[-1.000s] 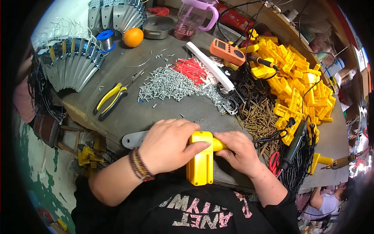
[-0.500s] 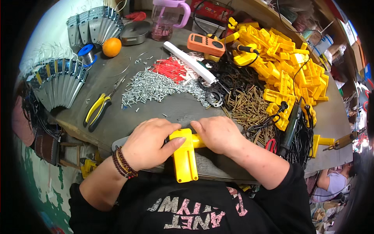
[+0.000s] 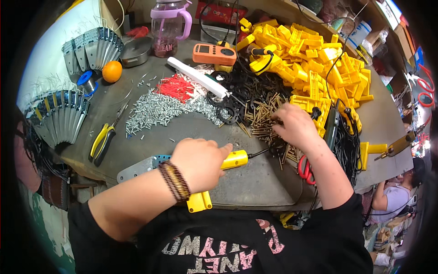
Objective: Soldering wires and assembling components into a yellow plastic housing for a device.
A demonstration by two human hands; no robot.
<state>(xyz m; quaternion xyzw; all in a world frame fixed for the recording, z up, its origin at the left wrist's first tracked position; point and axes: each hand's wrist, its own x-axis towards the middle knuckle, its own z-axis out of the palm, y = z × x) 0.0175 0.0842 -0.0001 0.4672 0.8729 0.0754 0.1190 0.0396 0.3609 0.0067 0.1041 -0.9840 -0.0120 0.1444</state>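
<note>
My left hand (image 3: 200,162) is closed over a yellow plastic tool body (image 3: 235,159), its index finger stretched along the top. A black cord runs from the tool's right end. Left of the hand, a grey metal plate (image 3: 137,170) with a blue perforated end lies in line with the tool; the hand hides where they meet. Below the wrist shows a yellow block-shaped part (image 3: 199,202) of the tool. My right hand (image 3: 295,123) is at the pile of brass-coloured screws (image 3: 264,119), fingers curled down into it. Whatever its fingertips pinch is hidden.
Behind lie silver screws (image 3: 153,109), red sleeves (image 3: 175,87), a white stick (image 3: 198,77) and an orange meter (image 3: 214,54). Yellow housings (image 3: 315,59) are heaped far right. Pliers (image 3: 104,142) lie left; red-handled scissors (image 3: 306,170) and a screwdriver (image 3: 333,125) lie near my right forearm.
My right hand has left the yellow tool and moved right and away to the brass screws. My left hand has turned the tool and now covers its middle. The view has shifted slightly.
</note>
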